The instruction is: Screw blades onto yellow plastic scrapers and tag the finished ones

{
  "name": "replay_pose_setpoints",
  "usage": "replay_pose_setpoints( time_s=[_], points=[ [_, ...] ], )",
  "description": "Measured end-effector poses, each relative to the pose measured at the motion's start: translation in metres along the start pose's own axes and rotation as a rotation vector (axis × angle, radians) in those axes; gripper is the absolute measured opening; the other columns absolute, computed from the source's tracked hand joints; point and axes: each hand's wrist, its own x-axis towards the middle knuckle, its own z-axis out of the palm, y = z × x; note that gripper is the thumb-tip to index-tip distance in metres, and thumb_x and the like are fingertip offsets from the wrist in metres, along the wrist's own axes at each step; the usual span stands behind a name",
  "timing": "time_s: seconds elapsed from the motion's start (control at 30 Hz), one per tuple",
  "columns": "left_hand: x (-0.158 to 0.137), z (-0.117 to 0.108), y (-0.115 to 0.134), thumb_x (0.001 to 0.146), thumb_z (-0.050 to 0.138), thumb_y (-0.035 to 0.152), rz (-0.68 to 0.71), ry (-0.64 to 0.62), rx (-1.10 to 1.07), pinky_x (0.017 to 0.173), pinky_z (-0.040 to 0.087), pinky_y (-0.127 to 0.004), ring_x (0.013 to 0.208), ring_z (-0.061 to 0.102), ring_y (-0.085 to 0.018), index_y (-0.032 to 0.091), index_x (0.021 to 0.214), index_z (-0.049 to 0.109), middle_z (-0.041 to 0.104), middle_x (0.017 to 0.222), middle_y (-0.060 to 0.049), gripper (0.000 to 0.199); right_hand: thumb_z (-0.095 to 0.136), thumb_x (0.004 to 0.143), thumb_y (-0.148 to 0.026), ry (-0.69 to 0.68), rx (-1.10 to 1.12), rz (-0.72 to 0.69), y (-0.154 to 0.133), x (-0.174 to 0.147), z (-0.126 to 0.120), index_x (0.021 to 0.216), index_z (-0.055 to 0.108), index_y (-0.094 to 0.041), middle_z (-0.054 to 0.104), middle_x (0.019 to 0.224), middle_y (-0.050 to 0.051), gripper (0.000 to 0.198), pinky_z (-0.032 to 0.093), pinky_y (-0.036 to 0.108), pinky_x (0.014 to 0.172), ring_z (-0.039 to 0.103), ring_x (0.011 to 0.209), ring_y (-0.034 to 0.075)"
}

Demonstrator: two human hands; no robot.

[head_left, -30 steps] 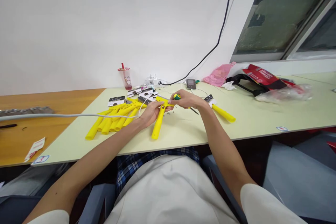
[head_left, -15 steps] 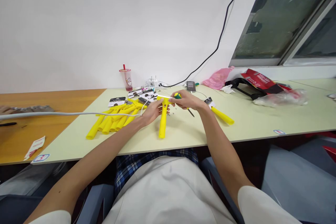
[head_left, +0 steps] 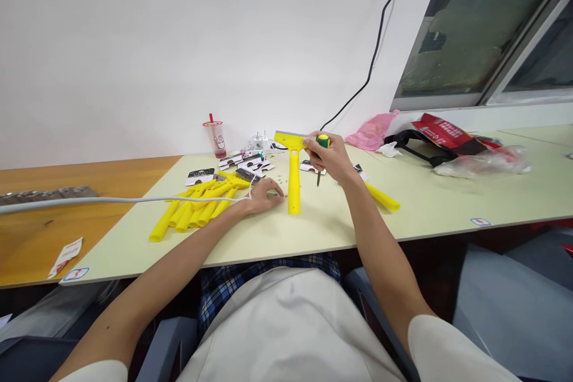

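Note:
In my right hand (head_left: 330, 155) is a yellow scraper (head_left: 293, 182), its wide head up and its handle hanging down over the table. The same hand also grips a screwdriver (head_left: 323, 141) with a green and yellow handle, its shaft pointing down. My left hand (head_left: 265, 196) rests low at the tabletop, thumb and fingertips brought together in a pinch. Whatever is between them is too small to make out. Tiny loose parts (head_left: 280, 181), perhaps screws, lie just beyond those fingers. More yellow scrapers (head_left: 201, 203) are heaped left of my left hand.
Black and white cards (head_left: 255, 162) lie behind the heap, near a lidded cup (head_left: 215, 138). A white cable (head_left: 134, 199) runs to my left wrist. Rightward are another yellow handle (head_left: 382, 197), a pink bag (head_left: 372, 131) and a red and black package (head_left: 447, 137).
My right hand has lifted the scraper up and slightly right, with the screwdriver still in it. My left hand has let go of the scraper and dropped to the tabletop.

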Motion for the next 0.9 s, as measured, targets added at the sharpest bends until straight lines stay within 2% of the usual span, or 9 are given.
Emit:
replay_pose_setpoints(
  time_s=[0.13, 0.43, 0.6, 0.73, 0.9],
  points=[
    [0.002, -0.003, -0.001, 0.080, 0.083, 0.034, 0.018, -0.030, 0.074, 0.120, 0.046, -0.054, 0.117, 0.064, -0.032, 0.024, 0.081, 0.081, 0.074, 0.108, -0.011, 0.010, 0.082, 0.086, -0.071, 0.009, -0.034, -0.003, 0.002, 0.001, 0.001, 0.084, 0.056, -0.025, 0.050, 0.070, -0.004, 0.054, 0.034, 0.026, 0.044, 0.035, 0.051, 0.009],
    [0.004, -0.004, -0.005, 0.084, 0.082, 0.036, -0.006, -0.016, 0.133, 0.113, 0.050, -0.051, 0.113, 0.065, -0.034, 0.025, 0.080, 0.081, 0.076, 0.105, -0.012, 0.012, 0.089, 0.084, -0.066, -0.038, -0.014, 0.012, 0.006, 0.002, 0.005, 0.084, 0.062, -0.022, 0.050, 0.068, -0.004, 0.052, 0.032, 0.026, 0.043, 0.035, 0.051, 0.008],
    [0.005, -0.007, -0.011, 0.077, 0.087, 0.045, -0.053, 0.025, 0.170, 0.113, 0.050, -0.051, 0.116, 0.062, -0.037, 0.026, 0.083, 0.083, 0.076, 0.107, -0.012, 0.021, 0.091, 0.082, -0.063, -0.048, -0.063, 0.091, 0.008, 0.004, 0.005, 0.081, 0.060, -0.022, 0.048, 0.063, -0.005, 0.052, 0.029, 0.025, 0.041, 0.035, 0.050, 0.008],
    [0.007, -0.011, -0.014, 0.074, 0.089, 0.045, -0.064, 0.018, 0.163, 0.114, 0.049, -0.052, 0.115, 0.062, -0.038, 0.026, 0.079, 0.082, 0.076, 0.102, -0.012, 0.021, 0.090, 0.085, -0.059, -0.064, -0.120, 0.114, 0.013, 0.006, 0.004, 0.078, 0.059, -0.022, 0.043, 0.057, -0.006, 0.049, 0.029, 0.024, 0.041, 0.035, 0.050, 0.008],
    [0.009, -0.008, -0.012, 0.075, 0.087, 0.045, -0.055, 0.025, 0.109, 0.119, 0.045, -0.052, 0.115, 0.064, -0.037, 0.027, 0.073, 0.078, 0.077, 0.098, -0.011, 0.021, 0.089, 0.087, -0.050, -0.085, -0.216, 0.174, 0.017, 0.007, 0.002, 0.086, 0.065, -0.020, 0.051, 0.060, -0.004, 0.039, 0.029, 0.022, 0.041, 0.039, 0.050, 0.009]
  ],
)
